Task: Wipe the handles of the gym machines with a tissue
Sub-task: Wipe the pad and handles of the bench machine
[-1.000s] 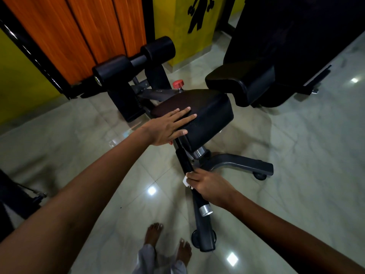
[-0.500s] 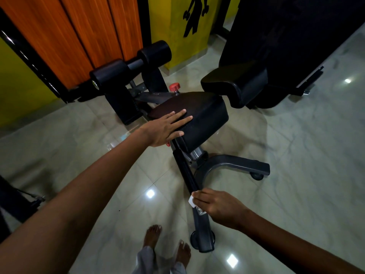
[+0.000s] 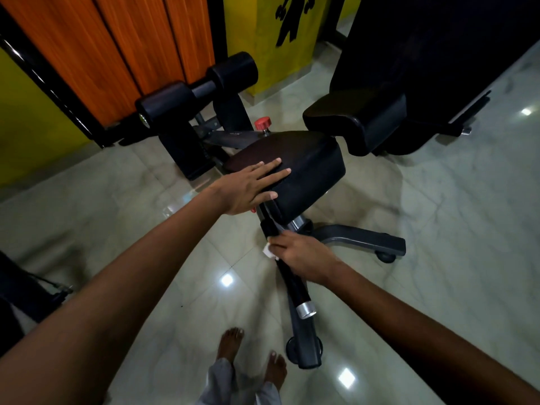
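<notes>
A black gym bench has a padded seat (image 3: 309, 168) and, below its front edge, a black handle bar (image 3: 292, 283) with a silver end cap (image 3: 305, 310) slanting down toward me. My right hand (image 3: 304, 258) grips the upper part of this bar with a small white tissue (image 3: 267, 252) wrapped under the fingers; only a corner of the tissue shows. My left hand (image 3: 248, 188) rests flat on the near left edge of the seat, fingers straight.
Black foam rollers (image 3: 198, 95) stand behind the seat, with a red knob (image 3: 262, 123) beside them. The backrest (image 3: 359, 121) rises to the right. A grey base leg with a wheel (image 3: 365, 241) spreads over the glossy tiled floor. My bare feet (image 3: 251, 355) stand near the front leg.
My right hand with the tissue has slid back up the handle bar from near its silver end toward the seat. My left hand has stayed flat on the seat.
</notes>
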A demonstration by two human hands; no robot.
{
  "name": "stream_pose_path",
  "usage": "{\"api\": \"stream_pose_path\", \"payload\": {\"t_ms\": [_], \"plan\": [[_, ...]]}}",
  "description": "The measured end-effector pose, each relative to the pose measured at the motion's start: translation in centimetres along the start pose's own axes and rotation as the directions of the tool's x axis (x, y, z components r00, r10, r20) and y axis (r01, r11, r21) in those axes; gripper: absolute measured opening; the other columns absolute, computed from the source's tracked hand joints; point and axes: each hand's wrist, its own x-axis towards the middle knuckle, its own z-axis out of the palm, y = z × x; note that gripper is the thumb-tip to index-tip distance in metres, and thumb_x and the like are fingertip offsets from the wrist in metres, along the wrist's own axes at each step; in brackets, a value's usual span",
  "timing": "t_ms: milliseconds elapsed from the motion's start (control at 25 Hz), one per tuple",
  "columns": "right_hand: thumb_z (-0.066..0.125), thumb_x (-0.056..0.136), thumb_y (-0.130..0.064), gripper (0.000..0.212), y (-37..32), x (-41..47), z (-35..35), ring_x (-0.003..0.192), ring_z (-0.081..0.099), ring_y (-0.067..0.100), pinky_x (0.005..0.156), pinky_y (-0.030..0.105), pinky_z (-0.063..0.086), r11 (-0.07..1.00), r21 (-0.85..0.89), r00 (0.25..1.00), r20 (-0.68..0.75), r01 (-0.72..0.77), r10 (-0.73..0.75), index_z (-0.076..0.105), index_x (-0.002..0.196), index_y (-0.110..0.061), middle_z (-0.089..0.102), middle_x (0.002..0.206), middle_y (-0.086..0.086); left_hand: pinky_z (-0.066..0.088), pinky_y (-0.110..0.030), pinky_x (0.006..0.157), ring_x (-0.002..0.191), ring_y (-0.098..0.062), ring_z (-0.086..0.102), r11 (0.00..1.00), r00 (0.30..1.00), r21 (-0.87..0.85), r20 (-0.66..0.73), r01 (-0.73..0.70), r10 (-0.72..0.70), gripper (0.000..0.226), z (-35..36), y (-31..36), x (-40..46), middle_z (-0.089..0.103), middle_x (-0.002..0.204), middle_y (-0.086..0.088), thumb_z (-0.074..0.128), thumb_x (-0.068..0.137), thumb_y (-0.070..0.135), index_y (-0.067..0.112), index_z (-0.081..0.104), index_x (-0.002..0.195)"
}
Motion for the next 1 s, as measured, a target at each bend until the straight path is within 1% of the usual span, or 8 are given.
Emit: {"api": "stream_pose_path", "payload": {"t_ms": [80, 200, 320, 480, 640, 720, 840, 1000], "plan": [[0.072, 0.073, -0.005, 0.028, 0.2, 2.8, 0.5, 0.096, 0.058, 0.023, 0.068, 0.031, 0.056, 0.994, -0.103, 0.998, 0.058, -0.026, 0.032, 0.066, 0.101, -0.006, 0.063, 0.106, 0.01, 0.012, -0.038, 0.115, 0.147, -0.024, 0.0, 1.0, 1.0, -0.003, -0.009, -0.007, 0.007, 0.059, 0.3, -0.2, 0.2, -0.011, 0.16, 0.004, 0.021, 0.1, 0.049, 0.038, -0.008, 0.15], [0.049, 0.089, 0.003, 0.027, 0.3, 6.0, 1.0, 0.105, 0.052, 0.029, 0.078, 0.039, 0.056, 0.971, -0.236, 0.983, 0.166, -0.035, 0.075, 0.058, 0.115, 0.003, 0.055, 0.116, 0.018, 0.01, -0.039, 0.117, 0.147, -0.025, 0.001, 1.0, 1.0, -0.019, -0.016, -0.018, 0.018, 0.059, 0.8, -0.7, 0.5, -0.011, 0.16, 0.005, 0.02, 0.099, 0.052, 0.04, -0.008, 0.149], [0.042, 0.091, 0.004, 0.029, 0.3, 7.2, 0.5, 0.105, 0.055, 0.029, 0.073, 0.036, 0.052, 0.965, -0.255, 0.972, 0.202, -0.065, 0.119, 0.057, 0.115, 0.003, 0.056, 0.116, 0.017, 0.012, -0.042, 0.119, 0.147, -0.025, 0.002, 0.999, 0.999, -0.025, -0.029, -0.023, 0.022, 0.059, 1.2, -1.0, 0.6, -0.009, 0.16, 0.005, 0.02, 0.098, 0.053, 0.041, -0.006, 0.149], [0.051, 0.086, 0.002, 0.022, 0.5, 5.8, 0.6, 0.103, 0.055, 0.027, 0.069, 0.035, 0.051, 0.977, -0.203, 0.981, 0.163, -0.07, 0.104, 0.064, 0.104, -0.001, 0.06, 0.107, 0.013, 0.008, -0.038, 0.116, 0.147, -0.026, 0.003, 1.0, 0.999, -0.022, -0.048, -0.011, 0.01, 0.058, 1.2, -0.8, 0.5, -0.008, 0.161, 0.004, 0.021, 0.099, 0.051, 0.039, -0.005, 0.15], [0.071, 0.07, -0.002, 0.014, 0.1, 3.0, 1.5, 0.081, 0.061, 0.021, 0.054, 0.028, 0.051, 0.985, -0.162, 0.996, 0.057, -0.066, 0.076, 0.069, 0.082, -0.008, 0.065, 0.085, 0.007, 0.015, -0.049, 0.119, 0.147, -0.028, 0.003, 0.999, 0.998, -0.036, -0.064, -0.014, 0.012, 0.058, 1.9, -0.9, 0.6, -0.008, 0.161, 0.004, 0.019, 0.098, 0.054, 0.041, -0.006, 0.149], [0.074, 0.067, -0.004, 0.018, -0.5, 1.6, 2.0, 0.08, 0.061, 0.02, 0.052, 0.026, 0.05, 0.988, -0.15, 0.998, 0.023, -0.045, 0.05, 0.07, 0.084, -0.008, 0.066, 0.085, 0.006, 0.016, -0.05, 0.118, 0.147, -0.028, 0.001, 0.999, 0.998, -0.043, -0.062, 0.019, -0.022, 0.058, 2.3, -0.7, 0.6, -0.009, 0.161, 0.004, 0.019, 0.099, 0.053, 0.041, -0.008, 0.149], [0.078, 0.065, -0.007, 0.028, -1.1, -0.3, 2.4, 0.083, 0.062, 0.022, 0.056, 0.028, 0.054, 0.993, -0.117, 0.999, -0.014, -0.03, 0.029, 0.07, 0.092, -0.004, 0.067, 0.093, 0.01, 0.016, -0.05, 0.118, 0.147, -0.028, -0.003, 0.998, 0.997, -0.044, -0.066, 0.038, -0.04, 0.059, 2.4, -0.2, 0.5, -0.011, 0.16, 0.004, 0.019, 0.099, 0.052, 0.04, -0.009, 0.15], [0.079, 0.066, -0.006, 0.034, -1.9, -2.5, 2.3, 0.088, 0.061, 0.024, 0.058, 0.032, 0.058, 0.995, -0.095, 1.0, 0.021, 0.007, -0.005, 0.068, 0.098, 0.001, 0.066, 0.1, 0.014, 0.017, -0.049, 0.117, 0.147, -0.028, -0.003, 0.997, 0.996, -0.056, -0.073, 0.047, -0.051, 0.059, 2.3, 0.0, 0.3, -0.012, 0.16, 0.004, 0.02, 0.1, 0.051, 0.039, -0.009, 0.15]]}}
